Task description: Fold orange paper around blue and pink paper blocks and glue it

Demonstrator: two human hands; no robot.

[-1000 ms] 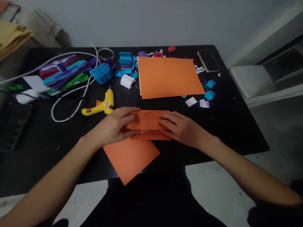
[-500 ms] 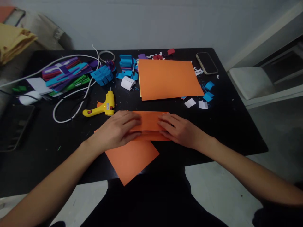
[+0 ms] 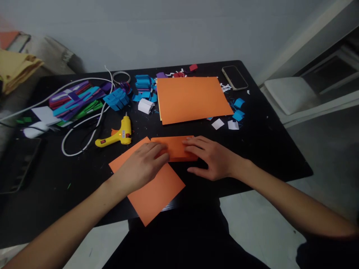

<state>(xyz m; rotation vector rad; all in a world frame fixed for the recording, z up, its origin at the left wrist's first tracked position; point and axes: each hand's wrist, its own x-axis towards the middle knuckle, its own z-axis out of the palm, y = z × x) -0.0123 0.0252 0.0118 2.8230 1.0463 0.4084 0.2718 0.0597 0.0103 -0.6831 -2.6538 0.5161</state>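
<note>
- Grey wall (image 3: 179, 35) fills the top of the frame; below it a black surface (image 3: 266, 157) spreads across the middle.
- Centre of the frame: the folded strip (image 3: 177, 148), orange, lies between the two hands, its long axis running left to right, almost level.
- Left hand (image 3: 147, 162): fingers bent, their tips over the strip's left end. Whether they pinch it or merely press, I cannot tell.
- Right hand (image 3: 214, 158): fingers loosely spread, tips resting on the strip's right end; the thumb stands well apart, below the strip, so nothing is gripped.
- Neither hand is clearly nearer: each is at one end, the strip lying up and right of the left hand, up and left of the right.
- Under the left hand, the orange sheet (image 3: 157, 194) lies turned cornerwise; the hand hides just where it meets the strip.
- Above the strip, apart from it, lies the orange stack (image 3: 193, 99), with paper scraps (image 3: 238, 114) to its right.
- Left of centre: the yellow glue gun (image 3: 122, 135), near the sheet, nozzle pointing up the frame.
- Upper right: the phone (image 3: 235, 77), well apart from both hands.
</note>
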